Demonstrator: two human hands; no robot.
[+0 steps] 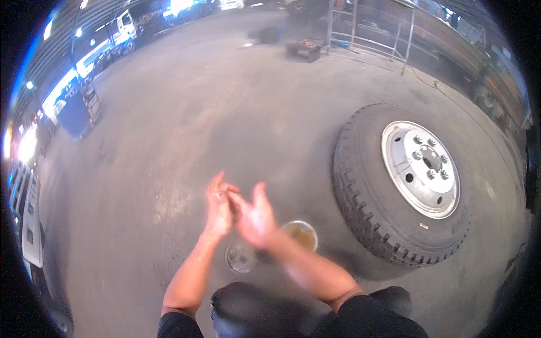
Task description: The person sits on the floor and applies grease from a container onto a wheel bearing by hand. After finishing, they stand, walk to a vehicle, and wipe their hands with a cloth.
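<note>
My left hand (218, 207) and my right hand (256, 221) meet in front of me, over the concrete floor. Their fingers are stretched out and touch one another, with no object visible between them. The right hand is somewhat smeared by motion. Under my right wrist stands a round open tub (304, 233) with a yellowish-brown substance inside; my forearm hides part of it. Beside it, between my forearms, lies a round greyish disc, perhaps a lid (240, 258).
A large truck tyre on a silver rim (420, 169) lies at the right. Farther back are a metal scaffold frame (369, 34) and a dark box-shaped object (304, 50). A blue bin (74, 115) stands far left, and a white vehicle (31, 225) lines the left edge.
</note>
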